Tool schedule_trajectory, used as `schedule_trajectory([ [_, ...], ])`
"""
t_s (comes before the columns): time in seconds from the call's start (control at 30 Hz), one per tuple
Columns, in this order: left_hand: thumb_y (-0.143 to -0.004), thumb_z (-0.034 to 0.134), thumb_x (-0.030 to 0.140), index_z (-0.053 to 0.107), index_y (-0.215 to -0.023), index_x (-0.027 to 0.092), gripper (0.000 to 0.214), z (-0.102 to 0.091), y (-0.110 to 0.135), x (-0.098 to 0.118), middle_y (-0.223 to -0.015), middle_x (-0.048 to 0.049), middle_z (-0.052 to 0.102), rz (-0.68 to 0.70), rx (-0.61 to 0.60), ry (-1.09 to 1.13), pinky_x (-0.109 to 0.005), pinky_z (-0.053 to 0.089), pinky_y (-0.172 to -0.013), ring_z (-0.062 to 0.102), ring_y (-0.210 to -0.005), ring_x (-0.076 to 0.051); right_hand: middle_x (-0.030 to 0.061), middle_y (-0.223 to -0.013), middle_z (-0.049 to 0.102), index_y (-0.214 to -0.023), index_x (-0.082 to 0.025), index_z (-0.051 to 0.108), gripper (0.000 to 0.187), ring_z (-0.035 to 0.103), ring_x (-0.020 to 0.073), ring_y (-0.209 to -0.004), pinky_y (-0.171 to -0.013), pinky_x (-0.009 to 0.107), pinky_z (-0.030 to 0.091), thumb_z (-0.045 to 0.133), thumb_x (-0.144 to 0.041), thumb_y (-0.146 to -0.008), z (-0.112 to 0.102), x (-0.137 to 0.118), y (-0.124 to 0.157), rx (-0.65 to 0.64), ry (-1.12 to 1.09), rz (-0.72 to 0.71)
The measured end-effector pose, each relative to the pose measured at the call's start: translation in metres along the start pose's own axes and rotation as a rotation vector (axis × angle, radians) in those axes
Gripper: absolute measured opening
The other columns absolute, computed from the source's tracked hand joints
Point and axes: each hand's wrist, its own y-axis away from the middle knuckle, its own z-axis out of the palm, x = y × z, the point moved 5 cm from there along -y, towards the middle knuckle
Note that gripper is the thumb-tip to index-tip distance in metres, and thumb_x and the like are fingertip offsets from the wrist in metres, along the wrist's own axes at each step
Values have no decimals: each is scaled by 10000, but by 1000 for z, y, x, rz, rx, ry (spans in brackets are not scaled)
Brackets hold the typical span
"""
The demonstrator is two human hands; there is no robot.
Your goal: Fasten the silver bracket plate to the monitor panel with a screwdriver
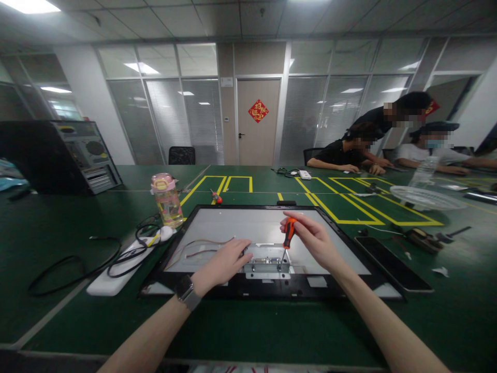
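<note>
A flat display panel (233,220) with a black frame lies pale side up in front of me. Near its front edge sits a silver metal bracket (267,268). My left hand (227,256), with a watch on the wrist, grips the bracket's left end between thumb and fingers; a small dark piece shows there. In my right hand (312,235) is an orange and black screwdriver (289,233), held upright by the handle between thumb and fingers. Its tip points down at the bracket's right part. Thin wires (202,247) run across the panel left of the bracket.
Left of the panel are a white power strip (120,267), black cables and a pink-lidded bottle (166,199). A red-handled tool (216,198) lies behind it. To the right lies a black phone-like slab (392,263). A computer case (62,155) stands far left; several people sit or lean far right.
</note>
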Motion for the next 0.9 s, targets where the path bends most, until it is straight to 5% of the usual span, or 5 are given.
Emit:
schedule_trajectory([
  [0.3,-1008,370,418,478,-1339,185,419,3,-1,-3,-1402,-99,525,11,0,-11,-387,261,-1146,490,-1281,-219,101,-1107,669,-1189,-252,627,316,696,227,-891,-837,441,568,494,-415,-952,5,-7,1,-23,109,-95],
  [0.6,-1015,368,417,467,-1358,181,427,5,-1,-5,-1411,-96,517,28,3,-22,-378,241,-1160,474,-1299,-211,35,-840,613,-1015,-255,706,202,614,203,-763,-731,369,525,637,-362,-860,-5,-11,5,195,438,-250],
  [0.77,-1017,365,414,462,-1359,184,423,4,-1,-3,-1414,-97,514,34,6,-28,-388,237,-1161,480,-1294,-208,82,-1114,667,-1187,-261,637,304,669,238,-915,-871,455,523,486,-374,-949,1,-13,5,85,240,-173],
  [0.9,-1017,366,409,458,-1361,168,430,4,-1,-2,-1420,-110,507,22,-6,-21,-387,239,-1159,465,-1308,-209,70,-1023,661,-1123,-264,671,267,649,215,-866,-789,397,557,603,-365,-885,-2,-7,4,142,242,-126],
])
